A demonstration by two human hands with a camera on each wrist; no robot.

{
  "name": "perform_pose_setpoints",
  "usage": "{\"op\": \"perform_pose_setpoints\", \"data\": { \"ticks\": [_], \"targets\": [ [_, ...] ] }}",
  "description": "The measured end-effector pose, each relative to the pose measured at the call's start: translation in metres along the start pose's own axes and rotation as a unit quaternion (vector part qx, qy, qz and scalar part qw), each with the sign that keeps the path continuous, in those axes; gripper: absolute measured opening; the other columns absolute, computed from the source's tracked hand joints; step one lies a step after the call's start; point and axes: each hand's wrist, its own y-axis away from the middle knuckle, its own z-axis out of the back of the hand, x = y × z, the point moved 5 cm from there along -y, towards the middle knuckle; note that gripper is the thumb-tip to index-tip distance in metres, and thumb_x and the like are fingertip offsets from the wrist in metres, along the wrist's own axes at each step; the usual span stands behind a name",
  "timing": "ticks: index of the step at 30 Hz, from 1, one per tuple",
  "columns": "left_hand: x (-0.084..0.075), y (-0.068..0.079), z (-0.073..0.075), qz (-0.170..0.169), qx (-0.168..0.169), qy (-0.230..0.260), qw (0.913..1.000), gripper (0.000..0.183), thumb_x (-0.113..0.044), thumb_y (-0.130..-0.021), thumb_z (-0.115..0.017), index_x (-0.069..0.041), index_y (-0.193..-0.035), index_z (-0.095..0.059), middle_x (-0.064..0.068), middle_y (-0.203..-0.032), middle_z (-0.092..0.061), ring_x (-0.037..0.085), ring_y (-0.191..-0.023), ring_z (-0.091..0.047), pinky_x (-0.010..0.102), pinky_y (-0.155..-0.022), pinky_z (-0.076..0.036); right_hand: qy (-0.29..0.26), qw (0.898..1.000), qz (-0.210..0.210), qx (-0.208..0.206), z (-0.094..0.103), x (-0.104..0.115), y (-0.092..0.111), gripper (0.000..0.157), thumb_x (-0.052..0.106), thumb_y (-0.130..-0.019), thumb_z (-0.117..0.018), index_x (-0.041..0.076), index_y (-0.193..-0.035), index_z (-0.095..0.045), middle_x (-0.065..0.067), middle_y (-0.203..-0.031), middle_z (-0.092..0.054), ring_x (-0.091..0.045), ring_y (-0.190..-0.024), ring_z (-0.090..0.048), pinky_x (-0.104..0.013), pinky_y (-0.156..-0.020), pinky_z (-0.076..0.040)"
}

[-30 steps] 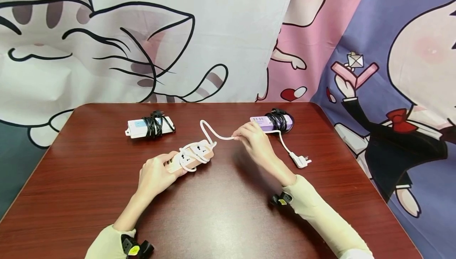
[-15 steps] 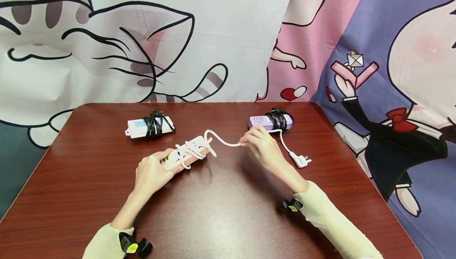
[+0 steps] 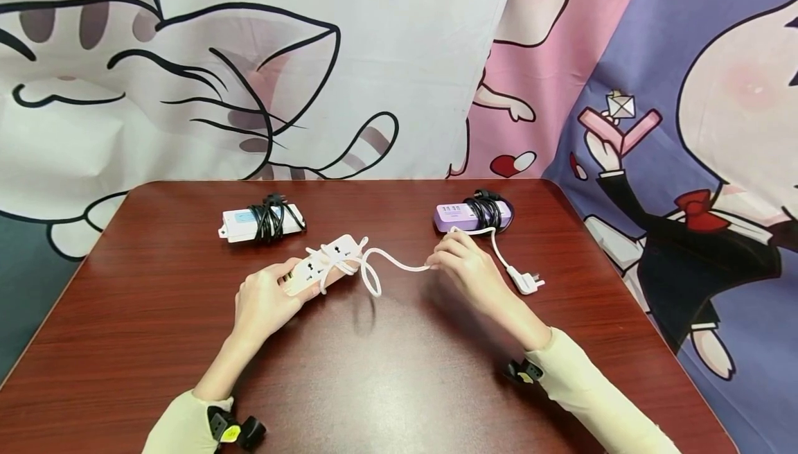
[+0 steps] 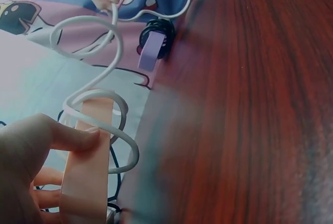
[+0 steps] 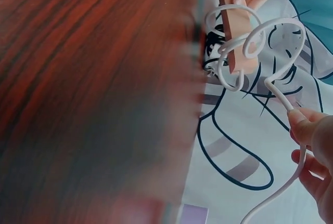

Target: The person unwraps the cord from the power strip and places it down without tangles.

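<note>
Head view: your left hand keeps its grip clamped round the peach power strip, at 8 o'clock from centre. At the strip's 3 o'clock, your right hand pinches its white cord; that hand has drawn towards 4 o'clock since a second ago, and a loop now hangs free. Farther off, at 2 o'clock, lies a purple strip; at 10, a white one, its blue label unreadably small.

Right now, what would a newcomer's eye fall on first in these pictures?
Probably the big cartoon cat on the backdrop, upper left in the head view. Then the white cord, looped round the pale strip in the left hand and running across to the right hand, which pinches it above the table. Behind, a white strip sits left and a purple strip right, each wrapped in black cord.
</note>
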Motion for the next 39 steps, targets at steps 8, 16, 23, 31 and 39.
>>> {"op": "perform_pose_setpoints", "data": {
  "ticks": [8, 16, 23, 31, 39],
  "targets": [
    [0.001, -0.001, 0.003, 0.001, -0.022, 0.006, 0.9997, 0.055, -0.044, -0.069, -0.081, -0.018, -0.116, -0.07, 0.012, -0.101, -0.073, 0.037, -0.083, -0.066, 0.05, -0.063, -0.046, 0.013, 1.0, 0.023, 0.012, -0.003, 0.003, 0.005, 0.005, 0.009, -0.087, -0.067, 0.011, -0.089, -0.071, -0.001, -0.092, -0.063, -0.021, -0.101, -0.054, -0.034, -0.091, -0.047],
    [0.004, -0.002, 0.004, 0.008, -0.038, 0.002, 0.9992, 0.057, -0.044, -0.067, -0.082, -0.018, -0.116, -0.07, 0.012, -0.095, -0.073, 0.038, -0.077, -0.065, 0.049, -0.059, -0.044, 0.022, 0.999, 0.03, 0.03, -0.004, 0.004, 0.011, 0.014, 0.001, -0.081, -0.07, 0.013, -0.09, -0.07, 0.0, -0.093, -0.064, -0.022, -0.104, -0.056, -0.031, -0.096, -0.044],
    [0.003, -0.003, 0.007, 0.005, -0.054, 0.001, 0.9985, 0.05, -0.043, -0.067, -0.083, -0.023, -0.111, -0.07, 0.002, -0.069, -0.063, 0.028, -0.067, -0.059, 0.043, -0.054, -0.04, 0.027, 0.998, 0.038, 0.036, -0.005, 0.005, 0.015, 0.012, 0.005, -0.081, -0.071, 0.012, -0.089, -0.069, 0.001, -0.092, -0.064, -0.02, -0.103, -0.056, -0.031, -0.1, -0.042],
    [0.001, -0.004, 0.011, 0.012, -0.058, 0.007, 0.9982, 0.05, -0.041, -0.068, -0.082, -0.021, -0.112, -0.07, 0.0, -0.066, -0.059, 0.025, -0.065, -0.058, 0.04, -0.053, -0.039, 0.037, 0.998, 0.042, 0.033, -0.009, 0.004, 0.015, 0.007, 0.008, -0.084, -0.068, 0.012, -0.089, -0.07, 0.001, -0.09, -0.064, -0.02, -0.102, -0.056, -0.032, -0.099, -0.042],
    [-0.003, -0.006, 0.016, 0.007, -0.069, 0.01, 0.9975, 0.053, -0.041, -0.068, -0.082, -0.019, -0.115, -0.07, 0.007, -0.073, -0.067, 0.032, -0.069, -0.061, 0.046, -0.055, -0.042, 0.057, 0.997, 0.045, 0.036, -0.013, 0.0, 0.016, 0.005, 0.011, -0.086, -0.065, 0.012, -0.088, -0.07, 0.001, -0.089, -0.064, -0.02, -0.1, -0.056, -0.033, -0.097, -0.043]
  ]
}}
